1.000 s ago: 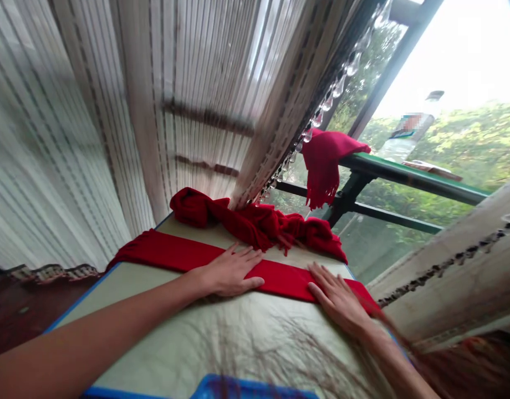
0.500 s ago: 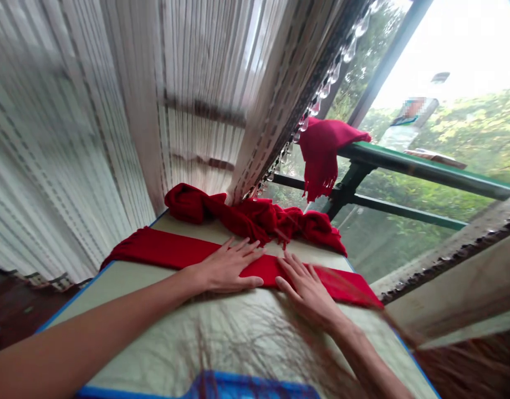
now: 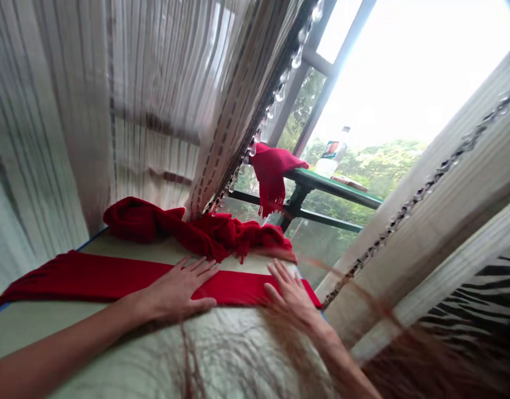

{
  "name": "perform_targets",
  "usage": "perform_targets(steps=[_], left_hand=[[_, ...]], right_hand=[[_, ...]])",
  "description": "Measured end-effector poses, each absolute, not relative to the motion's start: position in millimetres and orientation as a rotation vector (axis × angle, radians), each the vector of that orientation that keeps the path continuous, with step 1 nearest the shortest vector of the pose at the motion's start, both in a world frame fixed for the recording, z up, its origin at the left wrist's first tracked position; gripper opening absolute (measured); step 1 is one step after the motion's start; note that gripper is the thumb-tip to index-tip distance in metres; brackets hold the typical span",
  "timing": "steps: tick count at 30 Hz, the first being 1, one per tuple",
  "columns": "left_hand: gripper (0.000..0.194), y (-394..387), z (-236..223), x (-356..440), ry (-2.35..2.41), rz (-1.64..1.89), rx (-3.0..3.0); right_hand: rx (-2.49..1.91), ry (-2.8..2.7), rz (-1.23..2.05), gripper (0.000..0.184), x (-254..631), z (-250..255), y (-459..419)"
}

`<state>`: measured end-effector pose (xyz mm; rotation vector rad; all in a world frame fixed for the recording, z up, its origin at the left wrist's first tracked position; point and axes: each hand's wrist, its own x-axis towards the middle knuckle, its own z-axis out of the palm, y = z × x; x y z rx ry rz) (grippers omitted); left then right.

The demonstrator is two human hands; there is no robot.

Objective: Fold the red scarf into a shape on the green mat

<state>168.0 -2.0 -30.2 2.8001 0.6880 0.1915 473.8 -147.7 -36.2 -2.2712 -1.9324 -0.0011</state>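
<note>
A red scarf (image 3: 113, 277), folded into a long flat strip, lies across the pale board-like tabletop (image 3: 238, 343). Its left end drapes over the table's blue edge. My left hand (image 3: 180, 291) rests flat on the strip near its middle, fingers stretched out. Further right, my right hand (image 3: 290, 293) also lies palm down on the cloth, fingers spread, close to the strip's right end. Neither hand grips anything. Behind the strip sits a crumpled red scarf (image 3: 213, 230) with fringes, heaped along the far edge. Blurred strands of hair hang across the lower foreground.
Striped curtains with bead trim stand on the left (image 3: 155, 83) and right (image 3: 388, 244). Beyond the far edge, another fringed red scarf (image 3: 274, 177) hangs over a green window rail (image 3: 333, 189), where a clear bottle (image 3: 332, 155) stands. Zebra-patterned fabric (image 3: 479, 293) shows at right.
The view has turned to the right, so the table appears further left. My right hand has slid along the strip towards its right end, widening the gap from my left hand.
</note>
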Motion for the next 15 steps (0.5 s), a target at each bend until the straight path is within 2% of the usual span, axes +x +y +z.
perform_targets(steps=[3, 6, 15], left_hand=[[0.078, 1.6, -35.4, 168.5, 0.684, 0.216, 2.808], [0.076, 5.5, -41.2, 168.4, 0.686, 0.257, 2.805], [0.077, 7.3, -40.9, 167.7, 0.669, 0.22, 2.788]], right_hand=[[-2.052, -2.124, 0.119, 0.068, 407.4, -35.2, -123.8], [-2.016, -2.166, 0.141, 0.068, 391.2, -41.5, -115.7], [-2.521, -1.604, 0.16, 0.061, 550.0, -43.2, -184.6]])
